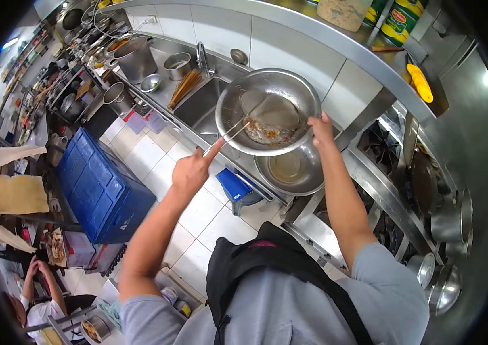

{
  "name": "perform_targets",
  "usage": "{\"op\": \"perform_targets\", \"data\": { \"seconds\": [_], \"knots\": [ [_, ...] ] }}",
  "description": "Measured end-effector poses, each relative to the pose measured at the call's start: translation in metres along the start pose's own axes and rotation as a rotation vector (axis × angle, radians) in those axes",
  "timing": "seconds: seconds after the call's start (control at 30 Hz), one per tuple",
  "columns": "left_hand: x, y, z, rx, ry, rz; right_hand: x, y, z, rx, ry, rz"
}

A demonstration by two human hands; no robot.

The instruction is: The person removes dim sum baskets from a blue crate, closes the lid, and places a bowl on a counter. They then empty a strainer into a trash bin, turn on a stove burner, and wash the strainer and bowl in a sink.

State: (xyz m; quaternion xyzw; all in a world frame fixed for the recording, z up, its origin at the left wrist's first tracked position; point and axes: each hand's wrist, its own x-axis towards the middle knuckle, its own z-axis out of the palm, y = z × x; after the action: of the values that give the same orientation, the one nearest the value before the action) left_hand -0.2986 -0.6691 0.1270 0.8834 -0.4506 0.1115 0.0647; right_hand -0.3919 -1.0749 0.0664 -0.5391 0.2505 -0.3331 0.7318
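A wide metal bowl [234, 99] is tilted above the counter, with brown bits of food residue [275, 134] inside. My right hand [320, 131] grips its right rim. In my left hand [192, 171], fingers closed, is the wire handle of a mesh strainer [278, 112]. The strainer's round head lies inside the bowl, over the residue. Directly below, a second metal bowl [262, 168] sits on the counter with a little yellowish liquid at its bottom; the upper bowl hides part of it.
The sink [201, 103] with a faucet [202, 57] lies to the left, a bundle of sticks [186, 89] at its edge. A stove [379, 144] stands at right. A large blue bin [97, 184] is on the floor. Another person [39, 305] is at lower left.
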Motion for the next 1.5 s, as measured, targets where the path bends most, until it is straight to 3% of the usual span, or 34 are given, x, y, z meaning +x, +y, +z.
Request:
{"op": "perform_targets", "data": {
  "seconds": [0.17, 0.3, 0.37, 0.47, 0.57, 0.63, 0.67, 0.77, 0.83, 0.9, 0.93, 1.03, 1.17, 1.2, 1.27, 1.33, 1.37, 1.4, 1.5],
  "knots": [
    [-0.010, -0.045, -0.023, 0.158, -0.055, 0.061, 0.020, -0.009, -0.046, -0.074, -0.085, 0.127],
    [0.013, -0.010, -0.017, 0.105, -0.018, -0.001, 0.019, -0.010, -0.021, -0.106, -0.164, 0.073],
    [0.005, -0.003, -0.018, 0.093, -0.084, 0.056, 0.009, -0.024, 0.002, -0.238, 0.053, 0.066],
    [-0.025, -0.035, -0.030, 0.066, -0.154, -0.007, 0.034, -0.006, -0.026, -0.118, -0.052, 0.041],
    [-0.032, -0.043, -0.045, 0.004, -0.156, -0.060, 0.016, -0.002, -0.008, -0.077, -0.063, -0.035],
    [-0.019, -0.024, -0.043, -0.138, 0.070, -0.173, 0.008, 0.007, 0.013, -0.036, -0.087, -0.070],
    [-0.016, -0.018, -0.050, -0.152, -0.040, -0.269, 0.003, 0.011, 0.023, -0.045, -0.122, -0.108],
    [-0.056, -0.039, -0.051, -0.363, -0.118, -0.340, -0.010, 0.010, 0.044, -0.028, -0.106, -0.109],
    [-0.089, -0.050, -0.062, -0.441, -0.168, -0.301, -0.024, 0.015, 0.052, -0.032, -0.110, -0.100],
    [-0.117, -0.049, -0.066, -0.589, 0.003, -0.245, -0.046, 0.028, 0.063, -0.048, -0.130, -0.081],
    [-0.123, -0.040, -0.075, -0.557, -0.054, -0.415, -0.058, 0.035, 0.070, 0.004, -0.155, -0.059],
    [-0.172, -0.033, -0.052, -0.565, 0.002, -0.569, -0.093, 0.051, 0.089, 0.089, -0.236, 0.027],
    [-0.267, 0.016, -0.071, -0.643, 0.012, -0.584, -0.128, 0.077, 0.096, -0.010, -0.320, 0.070],
    [-0.284, 0.037, -0.082, -0.648, -0.021, -0.737, -0.137, 0.082, 0.097, 0.001, -0.390, 0.122],
    [-0.318, 0.080, -0.079, -0.602, 0.127, -0.995, -0.161, 0.085, 0.104, 0.051, -0.559, 0.232],
    [-0.362, 0.125, -0.048, -0.544, 0.253, -1.099, -0.195, 0.090, 0.115, 0.048, -0.682, 0.244],
    [-0.381, 0.155, -0.044, -0.595, 0.130, -1.181, -0.210, 0.103, 0.115, 0.059, -0.749, 0.274],
    [-0.401, 0.188, -0.038, -0.649, 0.216, -1.128, -0.221, 0.122, 0.109, 0.029, -0.858, 0.302],
    [-0.429, 0.272, -0.065, -0.770, 0.129, -1.236, -0.266, 0.149, 0.089, -0.038, -1.009, 0.343]
  ]
}}
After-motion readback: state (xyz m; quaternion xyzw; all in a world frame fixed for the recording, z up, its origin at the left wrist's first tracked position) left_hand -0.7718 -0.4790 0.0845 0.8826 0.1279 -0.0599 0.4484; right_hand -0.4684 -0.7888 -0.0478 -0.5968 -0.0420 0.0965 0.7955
